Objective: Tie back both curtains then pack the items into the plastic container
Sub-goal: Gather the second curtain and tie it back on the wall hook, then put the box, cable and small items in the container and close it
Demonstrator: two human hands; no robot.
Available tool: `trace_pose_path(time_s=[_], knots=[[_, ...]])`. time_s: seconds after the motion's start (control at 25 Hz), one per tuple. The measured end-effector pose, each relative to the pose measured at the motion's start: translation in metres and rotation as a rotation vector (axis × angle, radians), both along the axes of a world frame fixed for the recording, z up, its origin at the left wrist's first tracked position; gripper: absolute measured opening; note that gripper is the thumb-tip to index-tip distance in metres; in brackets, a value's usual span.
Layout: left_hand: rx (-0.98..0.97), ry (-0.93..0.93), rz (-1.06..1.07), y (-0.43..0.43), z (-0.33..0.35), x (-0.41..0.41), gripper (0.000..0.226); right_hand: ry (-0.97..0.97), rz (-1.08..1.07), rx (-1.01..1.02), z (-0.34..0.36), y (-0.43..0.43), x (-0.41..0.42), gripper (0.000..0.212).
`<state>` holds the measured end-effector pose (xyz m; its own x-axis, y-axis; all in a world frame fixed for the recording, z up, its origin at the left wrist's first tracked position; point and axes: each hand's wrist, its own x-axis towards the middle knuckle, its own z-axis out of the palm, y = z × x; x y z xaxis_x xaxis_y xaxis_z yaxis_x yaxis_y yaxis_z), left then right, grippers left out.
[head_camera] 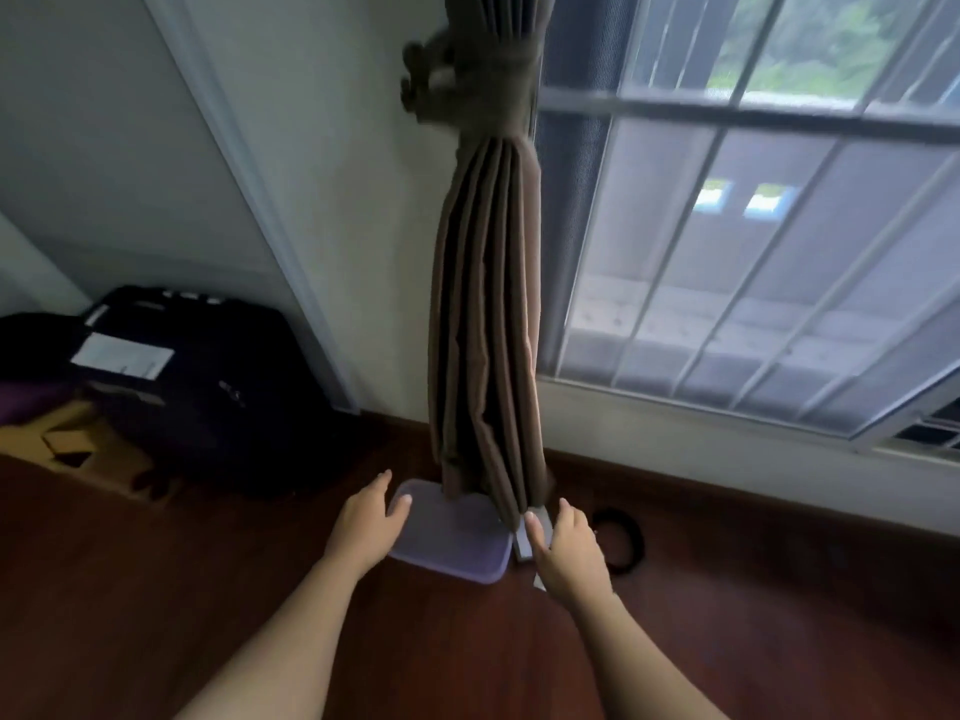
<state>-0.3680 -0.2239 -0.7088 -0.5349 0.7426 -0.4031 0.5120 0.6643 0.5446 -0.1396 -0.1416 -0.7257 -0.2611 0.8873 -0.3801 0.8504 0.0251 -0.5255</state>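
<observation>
A brown curtain [485, 324] hangs gathered against the wall, bound near the top by a matching tie-back [467, 80]. Its hem drops onto a pale purple plastic container [452, 543] lying on the dark wooden floor. My left hand [366, 527] reaches to the container's left edge with relaxed fingers, touching or nearly touching it. My right hand [563, 548] is at the container's right side, fingers extended over a small white flat item [524, 543]. A black looped object [623, 543] lies on the floor just right of that hand.
A barred window [753, 241] with a white sill fills the right side. A black suitcase [208, 376] with a white label, a cardboard box [78, 449] and a purple thing sit at the left against the wall. A white door frame [249, 174] runs diagonally.
</observation>
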Motion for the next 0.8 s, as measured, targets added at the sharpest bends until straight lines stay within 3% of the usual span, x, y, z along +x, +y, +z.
trace_pose_path(time_s=[0.44, 0.6, 0.8], knots=[[-0.042, 0.095, 0.002, -0.01, -0.358, -0.049, 0.056, -0.002, -0.061, -0.103, -0.372, -0.009, -0.012, 0.072], [-0.019, 0.158, 0.116, 0.007, -0.463, -0.084, 0.065, 0.113, -0.109, -0.087, -0.469, 0.015, -0.029, 0.068], [0.094, 0.0, 0.358, 0.019, -0.553, -0.115, 0.072, 0.265, -0.138, -0.117, -0.54, 0.038, -0.05, 0.072]])
